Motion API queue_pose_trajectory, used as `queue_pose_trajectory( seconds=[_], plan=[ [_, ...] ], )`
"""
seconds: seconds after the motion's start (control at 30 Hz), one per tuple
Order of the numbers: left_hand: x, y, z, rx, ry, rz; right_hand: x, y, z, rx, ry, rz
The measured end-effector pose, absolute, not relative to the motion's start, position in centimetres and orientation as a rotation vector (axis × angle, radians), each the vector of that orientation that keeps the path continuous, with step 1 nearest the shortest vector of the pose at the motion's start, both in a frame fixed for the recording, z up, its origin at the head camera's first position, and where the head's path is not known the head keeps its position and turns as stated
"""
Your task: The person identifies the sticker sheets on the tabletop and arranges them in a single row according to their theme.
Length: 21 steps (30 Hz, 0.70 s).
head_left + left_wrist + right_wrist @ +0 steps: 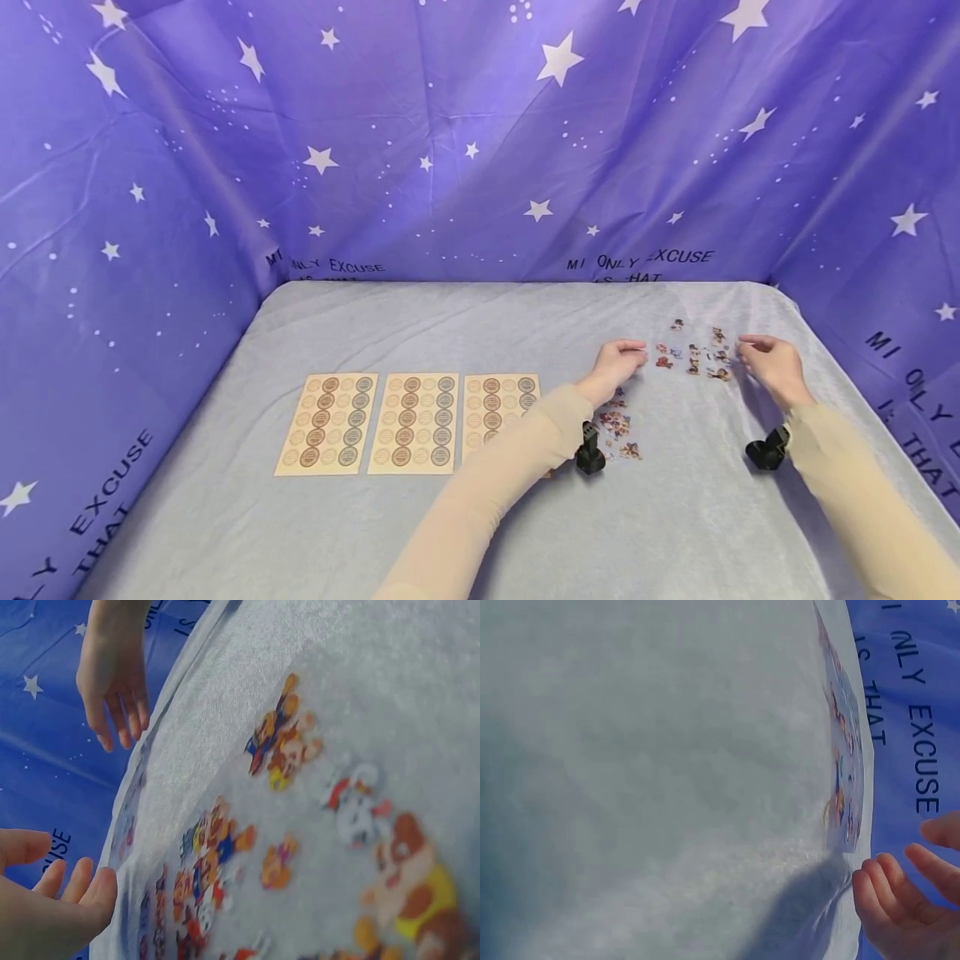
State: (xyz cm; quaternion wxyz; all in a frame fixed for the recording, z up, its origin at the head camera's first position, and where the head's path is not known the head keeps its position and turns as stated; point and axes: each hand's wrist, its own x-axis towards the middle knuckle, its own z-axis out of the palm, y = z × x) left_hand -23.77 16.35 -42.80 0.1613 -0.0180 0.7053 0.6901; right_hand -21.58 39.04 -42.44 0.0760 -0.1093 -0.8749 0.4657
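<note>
A clear sticker sheet with small cartoon figures [693,360] lies at the far right of the table, between my two hands. My left hand [617,367] is just left of this sheet, fingers loosely bent and nothing in them. Beyond the sheet's other edge, my right hand [776,367] has its fingers extended and holds nothing. A second clear sheet of cartoon puppy stickers [214,859] lies under my left wrist and is partly hidden by it in the head view. In the right wrist view, the far sheet [841,765] appears edge-on, near my right fingertips.
To the left, three cream sheets of round printed labels lie in a row: left [326,425], middle [413,425] and right [480,408], the last partly covered by my left sleeve [487,492]. A grey cloth [225,525] covers the table. Purple star-printed curtains [450,100] surround it.
</note>
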Motion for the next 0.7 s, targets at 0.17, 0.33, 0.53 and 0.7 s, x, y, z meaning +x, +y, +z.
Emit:
queue_pose_trajectory(
  seconds=[0.17,0.33,0.53,0.7],
  plan=[
    [-23.3,16.2,-42.2,-0.121,1.854,2.07,-22.2,39.5,-42.4,-0.307,-2.609,1.413],
    [-26.9,18.9,-48.3,-0.105,1.809,2.136,-22.7,39.8,-42.5,-0.323,-2.61,1.442],
    [-33.8,23.7,-59.4,0.007,1.683,2.176,-23.2,40.0,-42.8,-0.349,-2.585,1.529],
    [-35.7,25.8,-62.2,-0.046,1.688,2.169,-23.4,39.9,-42.8,-0.324,-2.581,1.61]
  ],
)
